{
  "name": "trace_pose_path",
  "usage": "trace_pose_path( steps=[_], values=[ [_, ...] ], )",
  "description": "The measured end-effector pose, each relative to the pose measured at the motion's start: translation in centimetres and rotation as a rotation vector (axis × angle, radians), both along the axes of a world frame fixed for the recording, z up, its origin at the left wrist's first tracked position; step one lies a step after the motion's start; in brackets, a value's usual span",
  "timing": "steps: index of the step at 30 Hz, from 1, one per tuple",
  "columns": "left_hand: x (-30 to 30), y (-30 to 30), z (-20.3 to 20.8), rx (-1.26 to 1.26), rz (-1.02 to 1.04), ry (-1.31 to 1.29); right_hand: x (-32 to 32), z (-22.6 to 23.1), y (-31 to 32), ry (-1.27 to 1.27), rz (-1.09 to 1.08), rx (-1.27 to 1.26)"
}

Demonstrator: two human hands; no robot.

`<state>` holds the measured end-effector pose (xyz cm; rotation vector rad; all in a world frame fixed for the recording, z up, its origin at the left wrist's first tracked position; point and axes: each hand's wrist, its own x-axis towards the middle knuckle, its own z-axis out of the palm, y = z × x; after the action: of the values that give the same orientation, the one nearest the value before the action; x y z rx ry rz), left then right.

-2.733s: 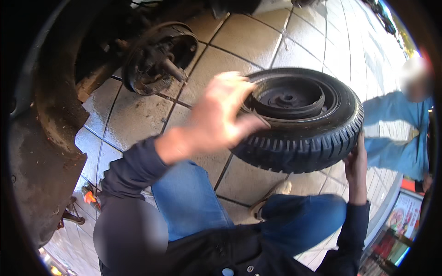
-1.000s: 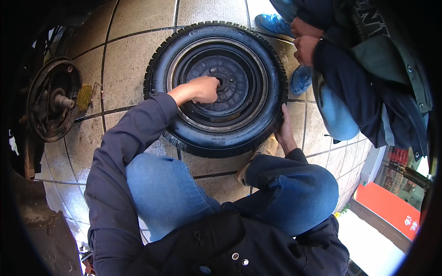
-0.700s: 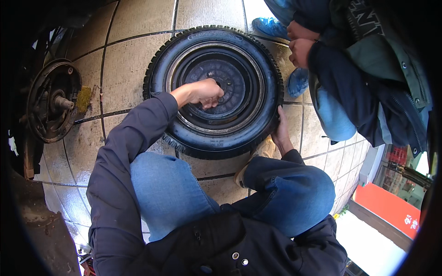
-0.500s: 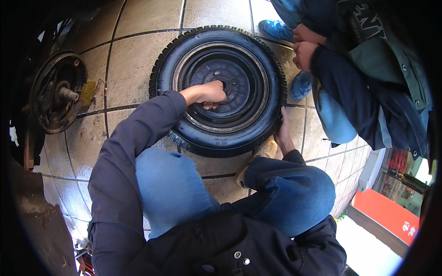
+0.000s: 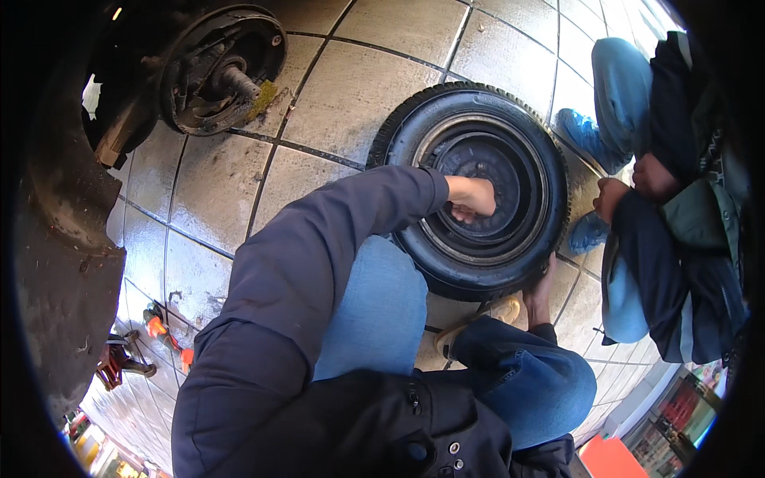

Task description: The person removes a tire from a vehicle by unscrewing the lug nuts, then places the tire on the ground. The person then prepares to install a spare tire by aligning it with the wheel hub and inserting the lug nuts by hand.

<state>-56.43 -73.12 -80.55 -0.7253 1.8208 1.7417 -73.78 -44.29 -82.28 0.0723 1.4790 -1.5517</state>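
And there's the wheel (image 5: 504, 169), on the floor (image 5: 351, 92)! Axle (image 5: 233, 78) off to its left, another person (image 5: 661, 263) to its right.

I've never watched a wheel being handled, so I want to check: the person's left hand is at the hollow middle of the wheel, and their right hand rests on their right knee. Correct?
Not quite: the right hand is at the outer edge of the tyre, not on the right knee, as the head view shows. The left hand is indeed at the hollow middle of the wheel.

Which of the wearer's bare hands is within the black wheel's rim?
The left hand, over the dark metal centre; the right hand touches the outer edge of the black rubber tyre.
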Motion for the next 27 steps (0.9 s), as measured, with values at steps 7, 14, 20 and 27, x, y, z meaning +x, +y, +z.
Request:
trace_pose_path(
  steps=[7,14,20,27],
  values=[
    [0.2,0.2,1.2,-0.157,-0.092,-0.014,-2.1,-2.2,1.3,-0.075,0.045,0.057],
    [-0.9,-0.2,1.3,-0.040,0.072,0.031,-2.4,-2.2,1.4,-0.041,0.051,0.035],
    [5.2,-2.8,5.2,0.004,0.161,0.201,-1.8,-2.3,0.7,-0.038,0.053,0.061],
    [22.5,-5.9,7.8,0.458,1.115,0.713,-6.8,-3.3,4.7,0.014,0.182,0.282]
  ],
)
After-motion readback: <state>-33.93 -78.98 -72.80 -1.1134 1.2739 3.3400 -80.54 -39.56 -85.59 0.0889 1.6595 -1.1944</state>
